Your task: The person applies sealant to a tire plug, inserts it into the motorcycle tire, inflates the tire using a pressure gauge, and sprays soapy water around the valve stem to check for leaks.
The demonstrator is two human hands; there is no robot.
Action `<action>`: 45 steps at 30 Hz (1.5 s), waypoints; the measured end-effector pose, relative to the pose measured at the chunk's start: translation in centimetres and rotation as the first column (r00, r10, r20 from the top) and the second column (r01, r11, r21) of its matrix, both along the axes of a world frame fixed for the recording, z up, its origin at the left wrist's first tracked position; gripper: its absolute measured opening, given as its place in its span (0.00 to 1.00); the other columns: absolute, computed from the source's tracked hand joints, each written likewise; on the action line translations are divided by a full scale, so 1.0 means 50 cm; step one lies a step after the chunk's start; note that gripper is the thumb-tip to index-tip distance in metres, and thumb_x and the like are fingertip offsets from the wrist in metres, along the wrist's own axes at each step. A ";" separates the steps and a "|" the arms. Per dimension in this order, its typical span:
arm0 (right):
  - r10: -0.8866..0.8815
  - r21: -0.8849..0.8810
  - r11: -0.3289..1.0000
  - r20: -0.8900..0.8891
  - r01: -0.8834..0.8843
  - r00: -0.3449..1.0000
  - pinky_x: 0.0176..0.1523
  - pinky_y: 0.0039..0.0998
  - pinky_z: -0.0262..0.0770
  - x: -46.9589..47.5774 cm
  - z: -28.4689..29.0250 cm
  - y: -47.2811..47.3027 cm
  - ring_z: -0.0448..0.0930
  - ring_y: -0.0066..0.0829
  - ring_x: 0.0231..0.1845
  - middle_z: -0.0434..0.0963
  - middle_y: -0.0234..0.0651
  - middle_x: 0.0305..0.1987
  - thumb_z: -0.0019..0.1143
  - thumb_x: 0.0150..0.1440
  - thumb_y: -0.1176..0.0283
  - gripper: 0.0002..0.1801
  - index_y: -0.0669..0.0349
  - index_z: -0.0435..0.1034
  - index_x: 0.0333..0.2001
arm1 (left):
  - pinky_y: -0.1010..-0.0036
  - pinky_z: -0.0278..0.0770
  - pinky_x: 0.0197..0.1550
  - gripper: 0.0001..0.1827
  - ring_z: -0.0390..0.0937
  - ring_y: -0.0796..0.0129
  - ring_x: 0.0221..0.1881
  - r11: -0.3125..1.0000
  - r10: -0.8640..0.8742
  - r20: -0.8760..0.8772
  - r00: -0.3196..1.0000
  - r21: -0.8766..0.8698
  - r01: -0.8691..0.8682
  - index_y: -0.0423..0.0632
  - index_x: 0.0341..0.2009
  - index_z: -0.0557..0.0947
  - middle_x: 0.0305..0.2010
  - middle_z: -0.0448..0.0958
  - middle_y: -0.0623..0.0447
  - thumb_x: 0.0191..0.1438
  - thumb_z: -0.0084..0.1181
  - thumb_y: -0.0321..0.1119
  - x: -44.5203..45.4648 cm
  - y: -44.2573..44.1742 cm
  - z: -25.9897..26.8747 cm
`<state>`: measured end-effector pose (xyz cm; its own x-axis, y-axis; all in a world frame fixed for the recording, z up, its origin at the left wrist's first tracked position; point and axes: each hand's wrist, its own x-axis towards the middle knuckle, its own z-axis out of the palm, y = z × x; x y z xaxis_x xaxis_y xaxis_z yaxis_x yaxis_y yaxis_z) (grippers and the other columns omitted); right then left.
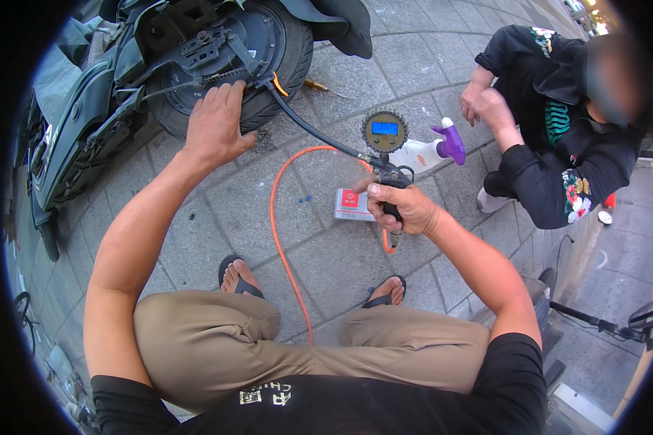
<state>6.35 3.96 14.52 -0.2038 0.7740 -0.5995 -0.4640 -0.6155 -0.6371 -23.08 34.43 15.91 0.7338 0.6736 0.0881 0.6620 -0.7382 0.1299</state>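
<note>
My right hand (405,206) grips the handle of a tyre inflator gun (394,176), thumb on top. Its round digital gauge (384,132) has a lit blue screen. From the gun a black hose (318,132) runs to a clip-on chuck (266,81) with an orange lever, at the hub of a scooter's wheel (299,60). The valve under the chuck is hidden. My left hand (216,122) lies against the wheel beside the chuck, holding nothing, thumb spread from the fingers. An orange air hose (276,217) loops from below the gun across the paving towards me.
A white spray bottle (416,155) with purple trigger head and a small printed box (344,212) lie beyond the gun. A screwdriver (318,86) lies near the tyre. Another person (555,125) crouches at right. The scooter body (81,125) fills the upper left.
</note>
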 end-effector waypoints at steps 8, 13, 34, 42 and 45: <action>0.048 -0.062 0.997 0.073 -0.043 0.996 0.21 0.25 0.61 0.018 -0.010 0.010 0.70 0.20 0.19 0.73 0.29 0.25 0.62 0.79 0.42 0.30 0.54 0.69 0.33 | 0.50 0.78 0.70 0.50 0.78 0.41 0.65 0.998 0.015 0.011 1.000 -0.057 -0.014 0.40 0.73 0.74 0.61 0.79 0.38 0.48 0.84 0.41 0.021 -0.004 0.008; 0.051 -0.178 0.984 0.214 -0.012 0.976 0.20 0.35 0.64 0.019 -0.067 0.001 0.67 0.30 0.12 0.66 0.30 0.14 0.62 0.77 0.40 0.36 0.53 0.69 0.22 | 0.43 0.80 0.62 0.41 0.80 0.38 0.59 0.995 -0.012 0.088 0.996 -0.096 0.020 0.45 0.62 0.80 0.56 0.81 0.39 0.43 0.80 0.41 -0.018 0.021 -0.005; -0.061 -0.113 0.991 0.096 0.072 0.993 0.16 0.33 0.60 0.050 -0.126 -0.023 0.69 0.27 0.15 0.67 0.29 0.22 0.65 0.75 0.46 0.27 0.51 0.66 0.31 | 0.53 0.76 0.62 0.57 0.76 0.48 0.62 0.997 -0.073 0.130 0.989 0.017 0.071 0.37 0.71 0.74 0.60 0.77 0.44 0.36 0.86 0.42 -0.014 -0.010 -0.013; -0.061 -0.094 0.993 0.063 0.067 0.996 0.18 0.35 0.58 0.033 -0.113 -0.027 0.68 0.29 0.15 0.66 0.29 0.21 0.63 0.77 0.49 0.26 0.49 0.64 0.30 | 0.47 0.79 0.59 0.39 0.79 0.41 0.58 0.996 -0.077 0.156 0.985 -0.041 0.085 0.44 0.57 0.79 0.55 0.80 0.40 0.38 0.80 0.39 -0.006 0.017 -0.002; -0.050 -0.123 0.990 0.102 0.063 0.994 0.20 0.35 0.60 0.028 -0.070 -0.002 0.66 0.30 0.14 0.66 0.29 0.18 0.65 0.76 0.47 0.28 0.51 0.69 0.28 | 0.44 0.81 0.57 0.31 0.81 0.37 0.56 0.997 -0.046 0.073 0.996 -0.054 0.050 0.46 0.52 0.80 0.52 0.82 0.38 0.41 0.75 0.36 0.005 0.023 0.044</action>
<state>7.77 3.89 11.00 -0.0974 0.6996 -0.7078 -0.4393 -0.6684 -0.6002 -22.82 35.57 18.12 0.7589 0.6427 0.1048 0.6132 -0.7595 0.2172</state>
